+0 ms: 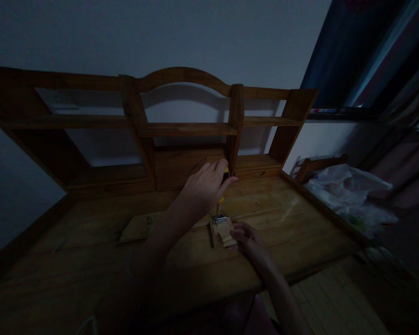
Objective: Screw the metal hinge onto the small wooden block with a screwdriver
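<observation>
My left hand is closed around the yellow and black handle of a screwdriver, with its thumb against the handle's right side. The screwdriver stands nearly upright, and its shaft reaches down to a small metal hinge on the edge of a wooden block. Whether the tip sits in a screw is too small to make out. On the right, my right hand pinches the block's right side against the desk. Another light wooden piece lies to the left, partly behind my left forearm.
A wooden shelf unit rises along the back of the wooden desk. A small thin object lies on the left part of the desk. Beyond the right edge stand a chair and a translucent plastic bag. The room is dim.
</observation>
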`<state>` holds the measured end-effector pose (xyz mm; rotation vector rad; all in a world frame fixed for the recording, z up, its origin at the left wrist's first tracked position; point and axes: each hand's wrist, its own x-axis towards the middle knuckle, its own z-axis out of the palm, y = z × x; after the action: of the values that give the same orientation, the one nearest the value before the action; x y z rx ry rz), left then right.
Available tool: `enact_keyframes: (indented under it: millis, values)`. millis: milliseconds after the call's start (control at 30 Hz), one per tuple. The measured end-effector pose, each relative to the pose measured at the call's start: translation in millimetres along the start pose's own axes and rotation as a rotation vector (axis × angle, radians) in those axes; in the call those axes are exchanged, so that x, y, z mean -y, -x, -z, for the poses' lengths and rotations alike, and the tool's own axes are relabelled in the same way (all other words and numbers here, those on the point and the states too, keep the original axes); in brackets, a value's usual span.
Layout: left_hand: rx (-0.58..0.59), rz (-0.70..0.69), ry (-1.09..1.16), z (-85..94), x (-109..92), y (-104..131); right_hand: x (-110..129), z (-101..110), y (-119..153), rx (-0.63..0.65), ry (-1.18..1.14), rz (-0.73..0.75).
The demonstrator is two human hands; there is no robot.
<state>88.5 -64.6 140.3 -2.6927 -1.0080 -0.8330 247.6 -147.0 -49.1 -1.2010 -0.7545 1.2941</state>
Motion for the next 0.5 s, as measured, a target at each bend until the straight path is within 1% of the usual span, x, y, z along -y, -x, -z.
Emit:
enact_keyframes:
  millis: [167,333,500]
  values:
    - [0.032,0.01,0.071,5.3,-0.8,0.5,1.3,-1.0,1.1,0.03,-0.046,-0.005]
    - [0.066,0.031,0.08,13.2,-6.0,3.9,2.1,-1.2,1.4,0.025,-0.047,-0.008]
    - [0.024,0.026,0.053,10.7,-4.7,1.8,4.0,-1.7,1.7,0.034,-0.051,-0.017]
